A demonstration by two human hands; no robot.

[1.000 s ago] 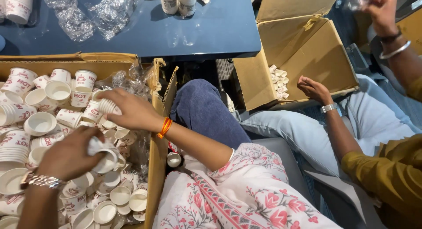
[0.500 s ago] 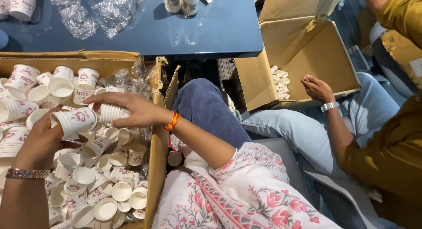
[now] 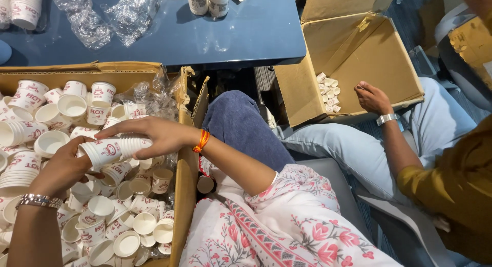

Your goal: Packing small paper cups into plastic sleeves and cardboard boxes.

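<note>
Cups (image 3: 115, 149), a short nested stack lying sideways over the box (image 3: 185, 159), now held at both ends: left hand (image 3: 61, 167) cupping the mouth end, right hand (image 3: 154, 135) closed on the base end (half a second ago they held separate pieces), so the stack is joined.

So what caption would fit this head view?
Both hands, left hand and right hand, hold a stack of paper cups over a cardboard box of cups.

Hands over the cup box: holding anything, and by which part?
Yes: a sideways stack of paper cups. Left hand grips its rim end; right hand lies over the base end.
</note>
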